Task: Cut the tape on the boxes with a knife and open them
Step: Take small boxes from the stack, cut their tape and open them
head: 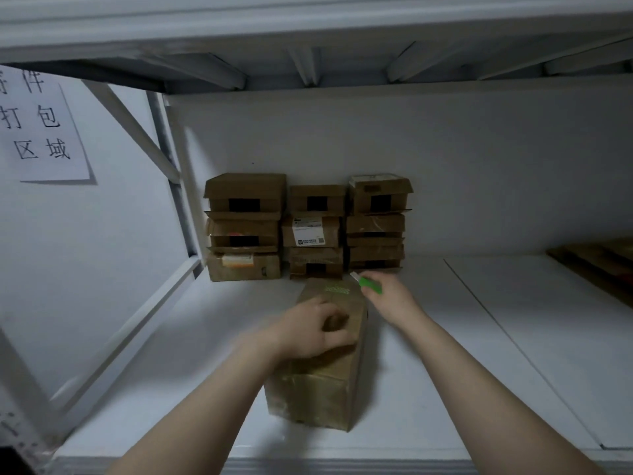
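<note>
A taped brown cardboard box (318,392) stands on the white shelf (428,354) in front of me. My left hand (308,330) rests on its top with curled fingers gripping the upper face. My right hand (387,296) holds a green utility knife (368,283) just past the box's far right corner, its short blade pointing up and left. Behind them, three stacks of sealed cardboard boxes (308,228) stand against the back wall.
A white metal shelf frame (171,173) rises at the left, with a paper sign (37,125) on the side wall. An upper shelf (308,36) hangs overhead. Flat brown cardboard (599,265) lies at the far right.
</note>
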